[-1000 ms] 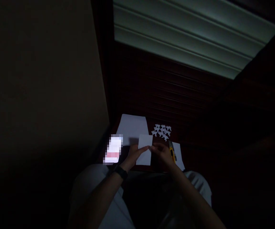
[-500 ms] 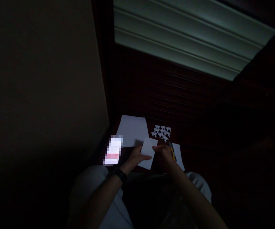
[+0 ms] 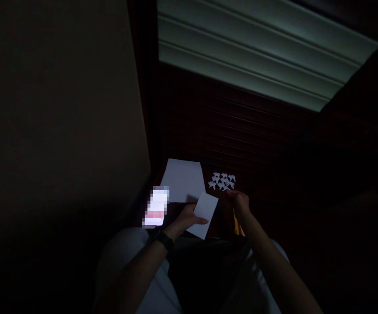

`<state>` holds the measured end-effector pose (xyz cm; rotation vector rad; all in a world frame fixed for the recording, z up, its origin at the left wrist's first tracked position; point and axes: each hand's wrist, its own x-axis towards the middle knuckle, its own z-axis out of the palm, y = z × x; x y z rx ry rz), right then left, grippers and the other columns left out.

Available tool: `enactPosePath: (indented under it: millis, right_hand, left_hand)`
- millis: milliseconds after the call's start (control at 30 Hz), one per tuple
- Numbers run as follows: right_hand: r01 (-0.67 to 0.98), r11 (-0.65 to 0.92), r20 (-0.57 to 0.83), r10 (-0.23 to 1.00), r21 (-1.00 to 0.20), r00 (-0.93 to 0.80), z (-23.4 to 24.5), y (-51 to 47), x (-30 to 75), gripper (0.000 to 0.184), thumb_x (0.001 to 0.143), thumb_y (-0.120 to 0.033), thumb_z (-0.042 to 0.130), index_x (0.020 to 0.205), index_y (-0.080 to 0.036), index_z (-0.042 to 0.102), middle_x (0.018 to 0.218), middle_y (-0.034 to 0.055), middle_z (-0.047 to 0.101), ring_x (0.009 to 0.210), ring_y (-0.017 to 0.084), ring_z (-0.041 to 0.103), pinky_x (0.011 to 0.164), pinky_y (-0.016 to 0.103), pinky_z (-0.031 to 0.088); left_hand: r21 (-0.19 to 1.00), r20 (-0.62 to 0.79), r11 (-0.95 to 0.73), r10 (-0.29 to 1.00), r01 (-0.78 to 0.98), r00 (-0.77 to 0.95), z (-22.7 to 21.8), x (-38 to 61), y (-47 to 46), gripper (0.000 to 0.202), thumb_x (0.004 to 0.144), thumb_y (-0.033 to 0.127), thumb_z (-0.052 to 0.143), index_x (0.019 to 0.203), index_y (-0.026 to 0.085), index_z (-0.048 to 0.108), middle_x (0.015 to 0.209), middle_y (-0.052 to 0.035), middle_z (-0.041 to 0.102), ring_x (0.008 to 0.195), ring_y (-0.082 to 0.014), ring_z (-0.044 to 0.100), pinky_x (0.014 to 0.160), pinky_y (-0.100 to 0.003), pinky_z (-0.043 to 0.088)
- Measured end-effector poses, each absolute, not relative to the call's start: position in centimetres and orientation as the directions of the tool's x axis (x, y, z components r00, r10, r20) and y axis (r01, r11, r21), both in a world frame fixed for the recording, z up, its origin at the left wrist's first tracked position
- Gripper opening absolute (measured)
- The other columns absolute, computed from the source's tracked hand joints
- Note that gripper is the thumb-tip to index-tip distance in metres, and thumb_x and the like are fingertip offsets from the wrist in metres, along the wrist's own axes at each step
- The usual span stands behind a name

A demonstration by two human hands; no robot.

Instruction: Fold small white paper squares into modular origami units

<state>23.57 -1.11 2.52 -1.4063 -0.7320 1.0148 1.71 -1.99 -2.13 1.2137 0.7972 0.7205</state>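
A white rectangular piece of paper [image 3: 207,207] is tilted in my left hand [image 3: 189,218], the thumb lying across its face and the fingers behind. To its right, my right hand [image 3: 238,203] has curled fingers, the tips next to the nearest of several small folded white paper pieces [image 3: 221,180]. Whether those fingertips pinch anything is too dark to tell. Under the right hand and wrist lies a yellow tool [image 3: 237,224], partly hidden, its kind unclear.
A large white sheet [image 3: 184,176] lies at the back left of the small dark table. In front of its left side is a lit, blurred phone [image 3: 156,207]. My knees flank the table's front edge. A wall [image 3: 77,109] rises at left, a slatted panel [image 3: 241,56] behind.
My right hand has let go of the white paper and moved right, towards the folded pieces and over the yellow tool. The left hand keeps the paper, now turned slightly clockwise.
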Motion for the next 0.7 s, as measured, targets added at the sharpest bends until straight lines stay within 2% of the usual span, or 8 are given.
enactPosePath:
  millis: [67,133,233,333,433,500,700]
  right_hand:
    - [-0.113,-0.138,-0.168,0.93,-0.984,0.328,2.6,-1.5,23.3,0.026,0.052,-0.025,0.072,0.074,-0.012,0.064,0.06,0.0023,0.065,0.057,0.018,0.061,0.053,0.027,0.046]
    - [-0.077,-0.16,-0.173,0.961,-0.984,0.217,2.6,-2.0,22.7,0.038,0.049,-0.02,0.075,0.085,-0.014,0.064,0.062,0.0005,0.065,0.057,0.016,0.061,0.054,0.027,0.046]
    - [0.059,-0.151,-0.153,0.988,-0.987,-0.033,2.7,-2.1,22.2,0.052,0.046,-0.015,0.076,0.096,-0.016,0.061,0.07,-0.0011,0.065,0.061,0.014,0.06,0.058,0.025,0.046]
    - [0.131,-0.155,-0.175,0.971,-0.979,-0.163,3.3,-1.7,22.7,0.054,0.043,-0.01,0.076,0.094,-0.015,0.061,0.076,0.0012,0.066,0.065,0.015,0.06,0.059,0.026,0.047]
    - [0.257,-0.116,-0.203,0.918,-0.959,-0.341,4.4,-1.5,23.4,0.053,0.047,-0.009,0.072,0.099,-0.015,0.06,0.079,0.0016,0.067,0.067,0.016,0.06,0.061,0.027,0.048]
    - [0.357,-0.04,-0.185,0.906,-0.933,-0.382,5.3,-1.6,23.5,0.05,0.05,-0.009,0.069,0.099,-0.016,0.06,0.081,0.0011,0.067,0.068,0.016,0.06,0.061,0.027,0.048]
    - [0.613,0.156,-0.076,0.94,-0.775,-0.334,6.9,-1.8,23.1,0.038,0.054,-0.005,0.064,0.09,-0.019,0.064,0.084,0.0006,0.068,0.07,0.016,0.06,0.061,0.024,0.045]
  left_hand:
    - [0.976,-0.15,0.21,0.839,-0.056,0.523,-2.1,1.6,-1.9,0.046,0.053,0.02,0.078,0.095,0.01,0.063,0.091,-0.0101,0.068,0.076,-0.022,0.063,0.066,-0.03,0.048]
    - [0.976,-0.152,0.213,0.834,-0.054,0.53,-2.0,1.6,-1.9,0.047,0.052,0.019,0.078,0.095,0.01,0.063,0.091,-0.01,0.068,0.076,-0.0219,0.063,0.067,-0.03,0.047]
    - [0.975,-0.147,0.215,0.796,-0.047,0.587,-1.6,1.3,-2.0,0.047,0.05,0.019,0.078,0.094,0.01,0.063,0.089,-0.0092,0.068,0.076,-0.0219,0.063,0.066,-0.03,0.047]
    - [0.974,-0.175,0.228,0.759,-0.005,0.627,-1.2,1.0,-2.1,0.048,0.048,0.018,0.079,0.093,0.011,0.064,0.087,-0.0083,0.067,0.075,-0.0218,0.062,0.065,-0.03,0.047]
    - [0.969,-0.211,0.242,0.73,0.043,0.65,-1.0,0.8,-2.2,0.049,0.047,0.02,0.079,0.093,0.011,0.064,0.084,-0.0076,0.067,0.073,-0.0217,0.061,0.063,-0.03,0.047]
    - [0.968,-0.214,0.245,0.713,0.048,0.668,-1.0,0.8,-2.3,0.049,0.047,0.021,0.079,0.092,0.011,0.064,0.084,-0.0074,0.066,0.072,-0.0215,0.061,0.063,-0.03,0.047]
    - [0.97,-0.206,0.239,0.693,0.049,0.691,-0.9,0.8,-2.1,0.046,0.047,0.02,0.079,0.091,0.011,0.065,0.085,-0.0072,0.067,0.074,-0.0213,0.062,0.065,-0.03,0.046]
